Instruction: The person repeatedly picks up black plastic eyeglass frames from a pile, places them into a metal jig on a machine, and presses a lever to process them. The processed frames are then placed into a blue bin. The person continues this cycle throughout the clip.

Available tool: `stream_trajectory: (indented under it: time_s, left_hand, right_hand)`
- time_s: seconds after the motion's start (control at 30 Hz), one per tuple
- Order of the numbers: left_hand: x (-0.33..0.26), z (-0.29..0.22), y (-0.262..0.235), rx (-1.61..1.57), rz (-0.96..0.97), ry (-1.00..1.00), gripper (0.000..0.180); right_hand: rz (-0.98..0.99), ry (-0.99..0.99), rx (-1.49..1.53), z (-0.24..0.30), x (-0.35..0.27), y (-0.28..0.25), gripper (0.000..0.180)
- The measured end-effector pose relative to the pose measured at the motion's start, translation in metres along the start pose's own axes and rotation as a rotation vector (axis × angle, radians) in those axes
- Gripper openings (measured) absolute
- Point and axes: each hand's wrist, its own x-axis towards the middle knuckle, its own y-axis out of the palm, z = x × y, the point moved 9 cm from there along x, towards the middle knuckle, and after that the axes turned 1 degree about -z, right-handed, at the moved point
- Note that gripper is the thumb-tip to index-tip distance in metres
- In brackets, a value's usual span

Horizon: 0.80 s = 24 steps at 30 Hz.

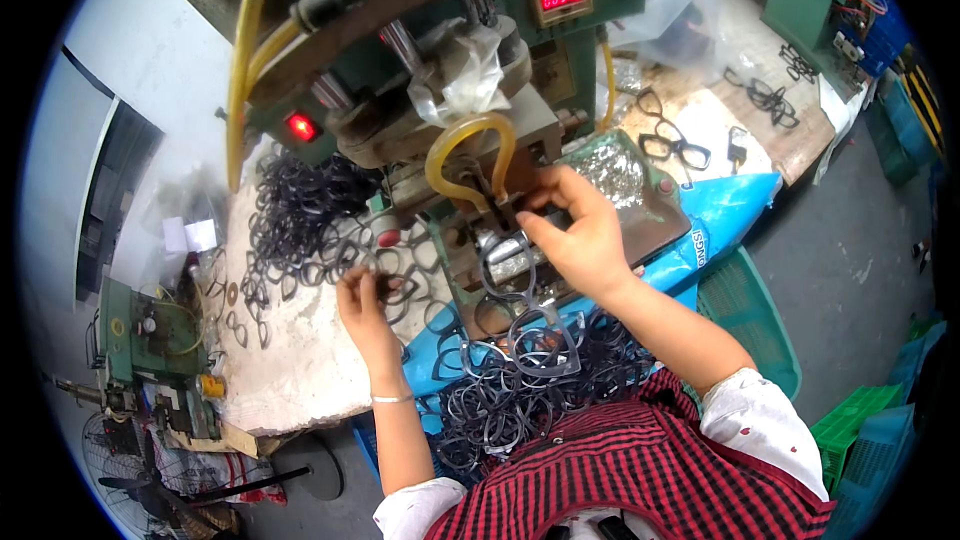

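My right hand [580, 233] is at the press's work point, thumb and forefinger closed around something small that the fixture hides. Just below those fingers, a grey eyeglass frame [545, 311] sits with one rim at the metal fixture [506, 250] and the other hanging toward me. A looped yellow hose [437, 152] comes down beside the fingertips. My left hand [368, 325] rests over the worktable with its fingers curled at a dark eyeglass frame [397, 312] among loose ones; what they grip is hidden. The green press [575, 43] stands over the fixture.
Many dark frames are heaped [300, 205] at the table's far left. More frames fill the container against my apron [530, 390]. Blue plastic sheeting [728, 208] covers the table's front edge. A teal basket [752, 315] stands at right, and a fan [135, 480] at lower left.
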Motion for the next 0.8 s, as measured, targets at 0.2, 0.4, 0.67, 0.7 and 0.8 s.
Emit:
stream_trajectory:
  time_s: [0.2, 0.4, 0.67, 0.7, 0.8]
  left_hand:
    - [-0.024, -0.052, 0.025, -0.168, 0.113, 0.159, 0.020]
    - [-0.052, -0.192, 0.106, 0.053, 0.386, 0.831, 0.018]
    - [-0.097, -0.163, 0.142, 0.373, 0.659, 0.921, 0.011]
    - [-0.105, -0.159, 0.151, 0.391, 0.720, 0.957, 0.018]
    - [-0.118, -0.143, 0.168, 0.513, 0.858, 1.048, 0.026]
  right_hand:
    - [-0.037, 0.108, 0.067, -0.010, -0.011, -0.004, 0.041]
    - [0.011, 0.242, 0.218, 0.002, -0.014, 0.013, 0.044]
    - [0.189, 0.132, 0.070, 0.023, -0.016, 0.000, 0.054]
    - [0.091, 0.087, 0.039, 0.017, -0.008, -0.013, 0.053]
    - [-0.234, -0.106, -0.239, -0.014, 0.008, -0.090, 0.051]
